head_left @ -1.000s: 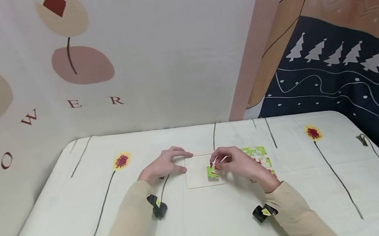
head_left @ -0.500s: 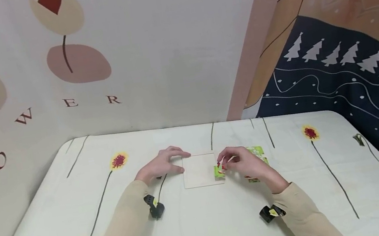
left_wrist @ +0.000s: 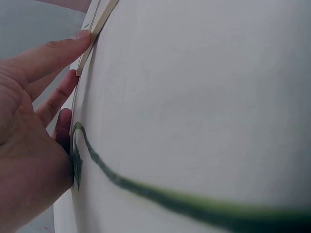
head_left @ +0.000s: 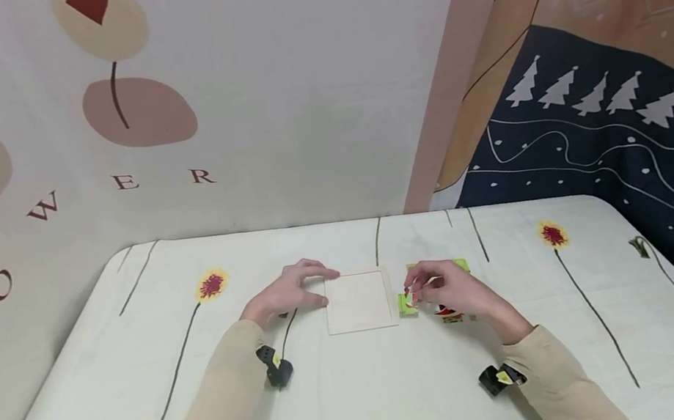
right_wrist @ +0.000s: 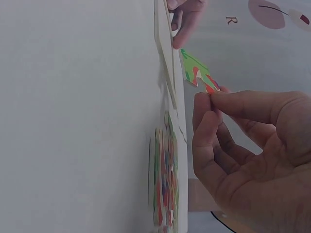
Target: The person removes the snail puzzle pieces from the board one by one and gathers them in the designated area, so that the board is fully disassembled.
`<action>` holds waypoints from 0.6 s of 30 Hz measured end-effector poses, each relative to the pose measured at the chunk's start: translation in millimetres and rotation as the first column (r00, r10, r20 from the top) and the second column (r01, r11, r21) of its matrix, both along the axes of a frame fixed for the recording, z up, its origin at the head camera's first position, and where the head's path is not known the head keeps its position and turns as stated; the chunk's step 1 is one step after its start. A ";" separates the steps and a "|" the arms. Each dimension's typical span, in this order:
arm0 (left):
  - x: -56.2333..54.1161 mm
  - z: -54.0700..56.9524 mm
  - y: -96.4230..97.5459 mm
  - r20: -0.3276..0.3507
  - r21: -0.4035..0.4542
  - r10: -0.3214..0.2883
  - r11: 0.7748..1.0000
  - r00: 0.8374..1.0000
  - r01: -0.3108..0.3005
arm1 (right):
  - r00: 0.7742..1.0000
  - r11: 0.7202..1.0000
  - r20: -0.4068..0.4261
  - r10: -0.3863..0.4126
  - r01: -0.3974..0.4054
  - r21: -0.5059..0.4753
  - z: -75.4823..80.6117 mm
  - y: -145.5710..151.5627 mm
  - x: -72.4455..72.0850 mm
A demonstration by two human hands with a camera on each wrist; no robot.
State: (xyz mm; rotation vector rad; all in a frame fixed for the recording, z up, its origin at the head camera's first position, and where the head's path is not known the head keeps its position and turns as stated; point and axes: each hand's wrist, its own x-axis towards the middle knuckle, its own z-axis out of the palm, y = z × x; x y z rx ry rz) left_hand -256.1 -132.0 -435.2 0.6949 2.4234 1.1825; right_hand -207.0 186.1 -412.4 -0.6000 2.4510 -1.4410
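A pale, shallow square puzzle tray (head_left: pixel 358 303) lies on the table with a bare inside. My left hand (head_left: pixel 287 291) touches its left side and upper left corner with thumb and index finger fairly straight; in the left wrist view the thumb (left_wrist: pixel 80 43) rests against the tray's edge (left_wrist: pixel 100 24). To the right of the tray, my right hand (head_left: pixel 451 289) pinches a green puzzle piece (head_left: pixel 406 304) with red and white print. The right wrist view shows this piece (right_wrist: pixel 197 73) held between thumb and fingertips, above the table. Below and beyond the right hand lie stacked puzzle pieces (right_wrist: pixel 165 179), partly covered by it.
A white cloth with printed flowers (head_left: pixel 212 285) covers the table. Behind it hangs a printed curtain (head_left: pixel 305 96). Each wrist carries a small black camera, one by the left sleeve (head_left: pixel 279 372) and one by the right sleeve (head_left: pixel 496 380).
My right hand has moved right with the pinched puzzle piece, from over the tray to beyond its right edge. My left hand has stayed at the tray. The head view shifted slightly.
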 end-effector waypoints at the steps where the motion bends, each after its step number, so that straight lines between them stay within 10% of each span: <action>1: 0.0 0.2 -0.1 -0.001 -0.001 0.000 1.000 1.000 0.000 | 1.000 1.000 -0.005 0.003 -0.003 -0.001 -0.5 1.3 -0.1; 18: 0.8 -0.2 0.2 0.010 0.011 0.004 1.000 1.000 -0.004 | 0.999 0.999 -0.017 0.030 -0.030 0.030 0.6 18.6 5.1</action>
